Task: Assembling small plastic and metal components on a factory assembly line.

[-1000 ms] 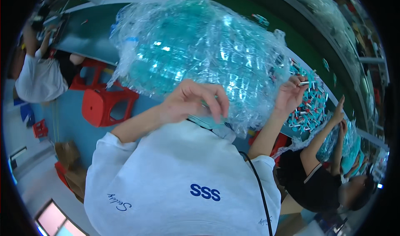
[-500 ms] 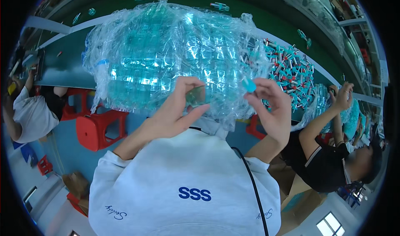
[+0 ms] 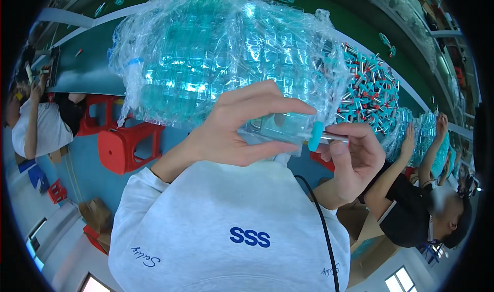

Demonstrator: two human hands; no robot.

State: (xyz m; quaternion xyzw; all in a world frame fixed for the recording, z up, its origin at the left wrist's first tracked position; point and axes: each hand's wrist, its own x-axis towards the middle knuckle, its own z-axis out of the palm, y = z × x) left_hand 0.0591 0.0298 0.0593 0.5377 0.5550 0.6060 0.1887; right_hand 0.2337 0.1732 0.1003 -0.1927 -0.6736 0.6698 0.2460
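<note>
My left hand (image 3: 242, 119) is wrapped round a clear, teal-tinted plastic bottle (image 3: 280, 126) lying sideways in front of my chest. Its open end points right. My right hand (image 3: 355, 155) pinches the metal rod of a teal-capped insert (image 3: 316, 136); the teal disc is at the bottle's right end, and whether it touches is hard to tell. Just beyond both hands lies a large plastic-wrapped pack of similar teal bottles (image 3: 193, 60). A heap of teal, silver and red-tipped inserts (image 3: 368, 86) sits to the pack's right.
A green conveyor belt (image 3: 329, 14) with a few scattered inserts runs behind the pack. Red stools (image 3: 121, 150) stand at left. A co-worker in black (image 3: 406, 209) works close on my right, another in white (image 3: 43, 122) at far left. A black cable (image 3: 319, 215) hangs down my front.
My hands have come together: the bottle is turned sideways towards the right, and the insert is now at its end, its metal rod showing. The co-worker on the right has moved their arms.
</note>
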